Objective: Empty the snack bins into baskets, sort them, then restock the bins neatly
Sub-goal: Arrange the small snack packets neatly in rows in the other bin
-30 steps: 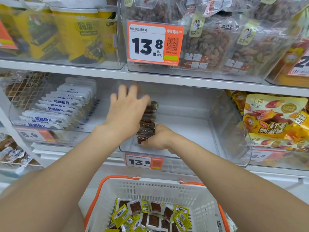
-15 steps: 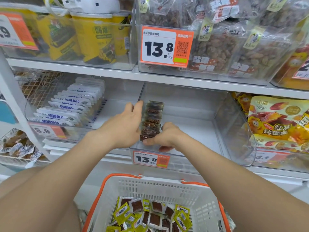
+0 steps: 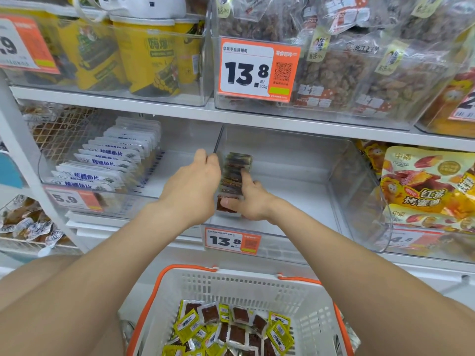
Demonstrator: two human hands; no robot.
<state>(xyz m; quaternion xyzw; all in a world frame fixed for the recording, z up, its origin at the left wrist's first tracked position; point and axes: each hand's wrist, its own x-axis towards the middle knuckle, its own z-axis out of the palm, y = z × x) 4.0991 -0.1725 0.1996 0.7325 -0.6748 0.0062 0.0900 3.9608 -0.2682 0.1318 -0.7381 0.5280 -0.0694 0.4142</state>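
Observation:
A row of small brown snack packets point(image 3: 235, 170) stands on edge along the left wall of a clear plastic bin point(image 3: 359, 191) on the middle shelf. My left hand point(image 3: 195, 181) lies flat against the row's left side, by the bin wall. My right hand point(image 3: 248, 199) presses the row from the right, with the thumb on the nearest packet. Below, a white basket with orange rim point(image 3: 185, 286) holds several brown and yellow snack packets point(image 3: 231, 330).
Left of the bin, another clear bin holds a row of white fish-snack packets point(image 3: 108, 160). Yellow sweet-potato bags point(image 3: 426, 186) fill the bin to the right. The shelf above carries yellow tubs point(image 3: 151, 52) and bags of dried fruit point(image 3: 347, 73). A 13.8 price tag point(image 3: 232, 240) fronts the bin.
My left hand has dropped from on top of the row to its left side. My right hand has slid up along the row's right side. The view has shifted slightly.

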